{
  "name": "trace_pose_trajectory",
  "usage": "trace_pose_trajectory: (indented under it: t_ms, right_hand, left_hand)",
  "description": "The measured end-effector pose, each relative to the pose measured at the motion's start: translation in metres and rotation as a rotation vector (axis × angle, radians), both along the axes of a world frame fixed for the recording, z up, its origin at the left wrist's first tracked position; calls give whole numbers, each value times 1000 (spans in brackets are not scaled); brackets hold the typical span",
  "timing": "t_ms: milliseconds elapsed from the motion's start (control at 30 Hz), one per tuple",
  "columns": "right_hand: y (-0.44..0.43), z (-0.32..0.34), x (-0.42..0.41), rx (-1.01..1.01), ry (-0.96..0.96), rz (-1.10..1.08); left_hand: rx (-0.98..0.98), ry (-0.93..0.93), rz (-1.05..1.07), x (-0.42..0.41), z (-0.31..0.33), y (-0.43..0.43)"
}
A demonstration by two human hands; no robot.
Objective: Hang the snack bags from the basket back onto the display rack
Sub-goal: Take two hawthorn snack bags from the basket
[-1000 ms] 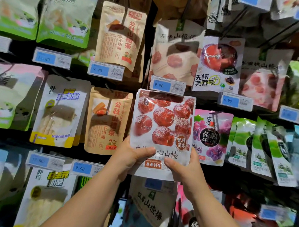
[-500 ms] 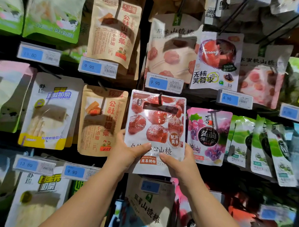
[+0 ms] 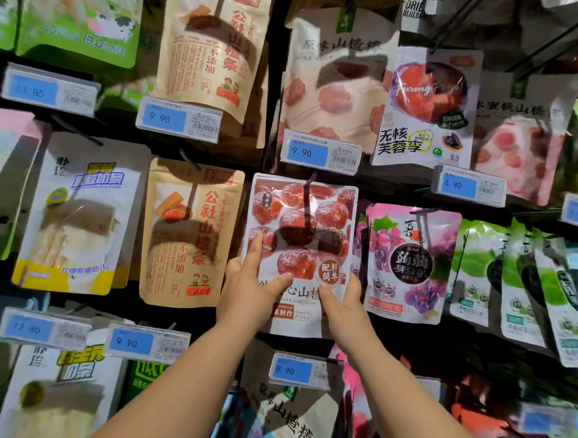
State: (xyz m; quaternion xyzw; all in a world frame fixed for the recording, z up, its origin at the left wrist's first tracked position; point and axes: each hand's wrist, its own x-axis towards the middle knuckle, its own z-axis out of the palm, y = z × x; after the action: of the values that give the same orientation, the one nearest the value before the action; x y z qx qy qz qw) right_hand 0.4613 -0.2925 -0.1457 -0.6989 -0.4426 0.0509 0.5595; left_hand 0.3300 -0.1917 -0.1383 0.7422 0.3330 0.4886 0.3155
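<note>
The left hand [image 3: 248,293] and right hand [image 3: 340,300] pinch the snack bag [image 3: 301,239] by its lower corners, thumbs in front, with its hole seemingly over a peg [image 3: 307,186] at the display rack's [image 3: 274,69] middle, so the next move is probably to push it back and release.

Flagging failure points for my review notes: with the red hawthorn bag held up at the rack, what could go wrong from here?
1. The left hand and right hand grip the hawthorn bag only at its lower half; whether the hook is through its hole cannot be told, so releasing might drop it.
2. Its top sits just under the price tag, which could be knocked.
</note>
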Motion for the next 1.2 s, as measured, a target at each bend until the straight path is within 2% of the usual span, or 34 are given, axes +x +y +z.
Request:
trace_pose_trajectory:
  t_ms: [133, 267, 500, 633, 767, 967, 1067, 1200]
  right_hand:
    - [6, 1, 4, -12, -28, -35]
    - [3, -1, 4, -2, -50, -46]
    - [-15, -8, 3, -20, -101, -151]
    - [-38, -13, -1, 47, -120, -175]
    - [-70, -21, -2, 68, -135, -213]
    - [-138, -42, 17, 58, -113, -364]
    - [-183, -60, 34, 34, -77, -485]
    - [-253, -87, 57, -43, -24, -653]
  left_hand:
    - [-27, 14, 27, 9, 1, 7]
    - [-42, -47, 12, 15, -4, 8]
    - [15, -62, 143, 12, -11, -18]
    - [101, -20, 194, 13, -14, -42]
    - [179, -4, 58, 22, -19, -78]
    - [250, -67, -290, 58, -41, -137]
    - [199, -65, -457, 87, -61, -171]
    - [66, 39, -661, 130, -96, -228]
